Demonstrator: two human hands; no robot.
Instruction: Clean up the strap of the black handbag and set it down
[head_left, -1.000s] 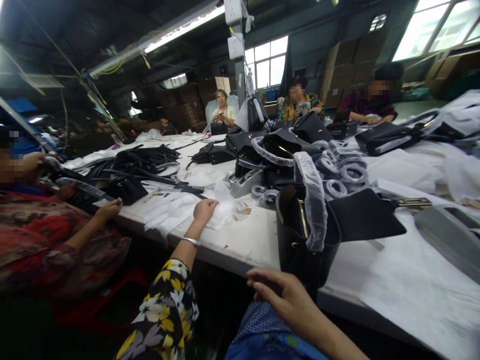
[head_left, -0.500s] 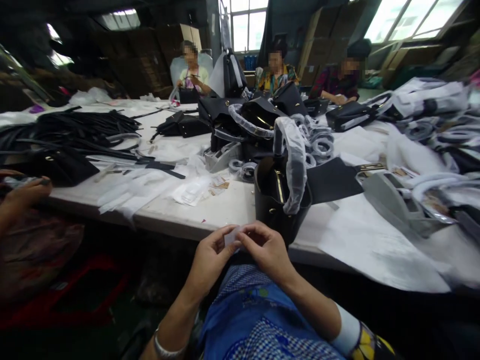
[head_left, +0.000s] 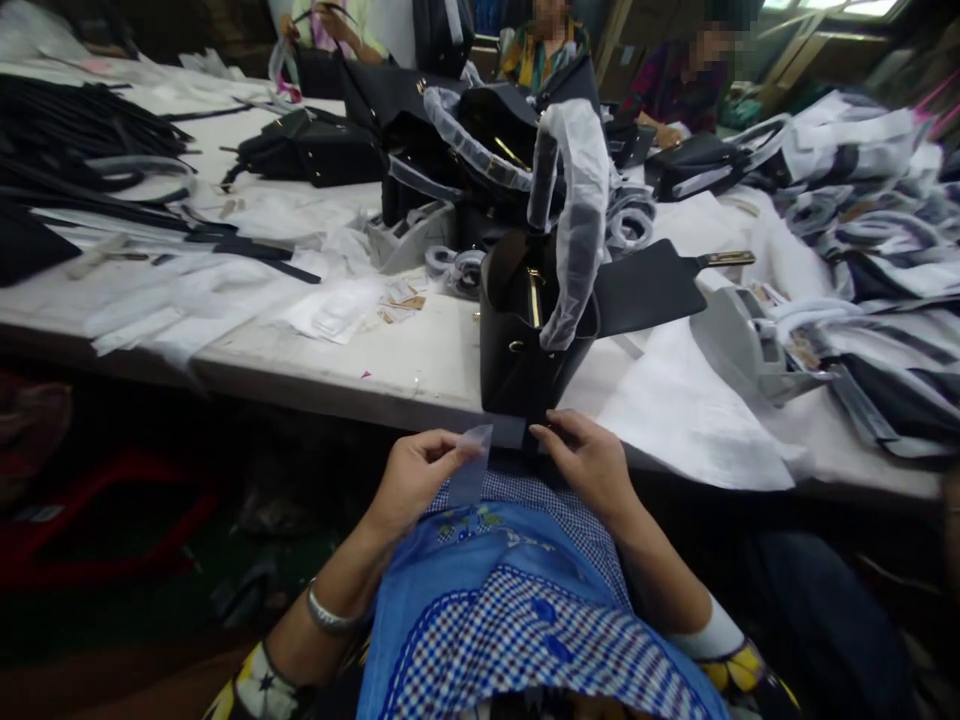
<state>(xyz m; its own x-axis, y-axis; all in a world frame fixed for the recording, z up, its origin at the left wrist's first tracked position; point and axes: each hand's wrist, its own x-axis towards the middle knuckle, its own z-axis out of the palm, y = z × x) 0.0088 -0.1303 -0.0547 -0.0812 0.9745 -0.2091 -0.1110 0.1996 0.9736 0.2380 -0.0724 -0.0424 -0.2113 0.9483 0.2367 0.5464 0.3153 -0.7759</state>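
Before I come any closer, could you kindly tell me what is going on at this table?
The person wearing the camera has a small translucent sheet in the left hand, held above the lap. The right hand is near the base of a black bag; whether it grips anything is unclear. The bag stands open at the edge of the table, its handle wrapped and its flap out to the side. Other people are across the table.

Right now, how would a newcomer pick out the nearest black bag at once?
On the white table, at the front edge beyond the right hand, stands an open black bag. Its white-wrapped handle arches up, and unlike the bags behind, its flap extends rightward.
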